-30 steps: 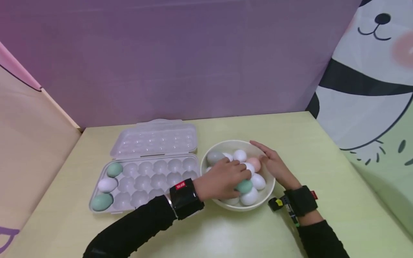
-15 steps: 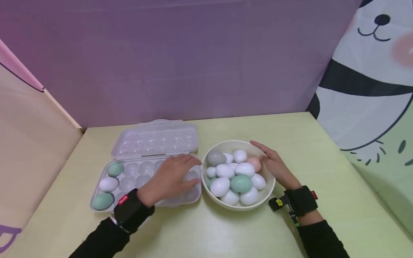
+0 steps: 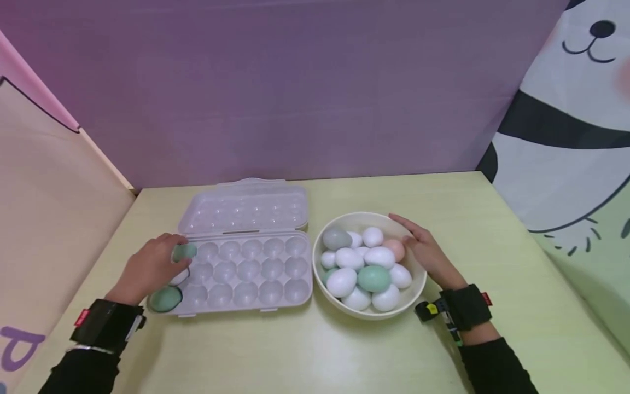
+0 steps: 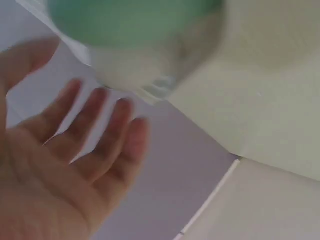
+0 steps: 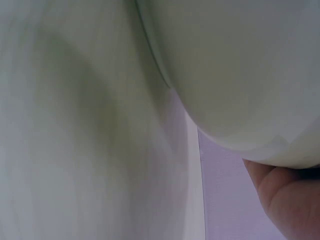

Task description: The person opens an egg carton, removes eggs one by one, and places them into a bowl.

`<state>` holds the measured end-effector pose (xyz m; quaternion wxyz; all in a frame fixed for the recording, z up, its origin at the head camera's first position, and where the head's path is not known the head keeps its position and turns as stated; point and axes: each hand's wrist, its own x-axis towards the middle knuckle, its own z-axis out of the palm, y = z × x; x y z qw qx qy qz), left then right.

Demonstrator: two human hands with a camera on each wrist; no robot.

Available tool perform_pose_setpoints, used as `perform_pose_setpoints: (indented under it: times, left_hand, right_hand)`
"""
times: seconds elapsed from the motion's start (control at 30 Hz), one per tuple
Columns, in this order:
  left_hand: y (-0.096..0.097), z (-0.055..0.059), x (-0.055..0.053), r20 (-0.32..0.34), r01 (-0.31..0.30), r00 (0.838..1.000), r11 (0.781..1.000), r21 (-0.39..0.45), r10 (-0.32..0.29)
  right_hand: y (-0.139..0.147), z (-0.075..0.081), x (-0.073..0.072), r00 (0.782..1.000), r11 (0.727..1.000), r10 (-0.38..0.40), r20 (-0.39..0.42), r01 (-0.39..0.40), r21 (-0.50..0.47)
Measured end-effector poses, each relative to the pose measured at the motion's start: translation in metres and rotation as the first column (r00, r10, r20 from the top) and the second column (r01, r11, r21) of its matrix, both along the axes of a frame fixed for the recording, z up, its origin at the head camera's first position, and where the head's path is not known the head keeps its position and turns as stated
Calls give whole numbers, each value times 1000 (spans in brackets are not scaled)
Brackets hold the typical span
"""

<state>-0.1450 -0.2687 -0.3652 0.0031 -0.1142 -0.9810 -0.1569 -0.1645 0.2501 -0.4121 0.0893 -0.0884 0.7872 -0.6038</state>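
Observation:
At the left end of the egg tray [image 3: 246, 313], my left hand [image 3: 152, 268] has its fingers and thumb around the back green egg [image 3: 184, 252]. The left wrist view shows that hand's fingers [image 4: 115, 130] loosely bent and apart, with nothing in the palm. A white egg [image 3: 180, 278] is mostly hidden behind the thumb, and another green egg [image 3: 165, 299] sits at the front of the same column. My right hand [image 3: 430, 254] holds the right side of the cream bowl [image 3: 364, 315], thumb over the rim and fingers along the outside. White, green, grey and pink eggs fill the bowl.
The tray's lid [image 3: 246, 210] lies folded back behind it, and its other cups hold no eggs. A purple backdrop [image 3: 315, 93] rises at the table's rear edge. Printed cloth panels stand at the left and right.
My left hand has moved left from over the bowl, across the tray, to the back green egg. My right hand stays on the bowl. The head view has shifted slightly.

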Motion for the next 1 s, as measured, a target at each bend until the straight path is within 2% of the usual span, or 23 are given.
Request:
perform_pose_setpoints:
  times: [0.1, 0.17, 0.37, 0.5, 0.57, 0.67, 0.73, 0.8, 0.83, 0.9, 1.0]
  left_hand:
    - [-8, -5, -8, 109, -14, 994, 1000, -19, 16]
    - [-8, -7, -13, 147, -16, 989, 999, -36, 21]
    - [-6, -8, -27, 148, -4, 989, 995, -102, 19]
    - [-8, -6, -31, 153, -4, 988, 998, -69, 15]
    - [-10, -6, -30, 143, 10, 990, 998, -56, -2]
    - [-9, -2, -27, 84, 40, 996, 997, -66, -34]
    - [-5, 4, -24, 11, 70, 998, 995, -78, -69]
    - [5, 14, -22, -71, 106, 991, 991, -86, -112]
    - [12, 19, -22, -119, 134, 983, 988, -79, -143]
    - [30, 30, -22, -215, 203, 954, 978, -52, -210]
    - [66, 42, -25, -295, 321, 906, 947, 18, -302]
  right_hand:
    - [1, -2, 1, 1000, 1000, 2, 8, -2, -15]
    - [1, -3, 1, 1000, 1000, -2, 16, 2, -17]
    - [1, -2, 1, 1000, 1000, -3, -8, 2, -24]
    - [1, -1, 0, 1000, 999, 8, -16, -9, -32]
    - [-1, -1, 0, 1000, 1000, 10, -16, -10, -24]
    - [-3, 0, -1, 1000, 1000, 9, -15, -9, -11]
    - [-3, 0, -2, 1000, 1000, 6, -15, -6, -1]
    - [-2, 0, -2, 1000, 1000, 5, -15, -5, 4]
    - [-2, 0, -2, 1000, 1000, 2, -16, -2, 8]
    - [-1, 0, -1, 1000, 1000, -4, -15, 4, 11]
    - [-1, 0, 0, 1000, 1000, -14, -7, 14, 9]
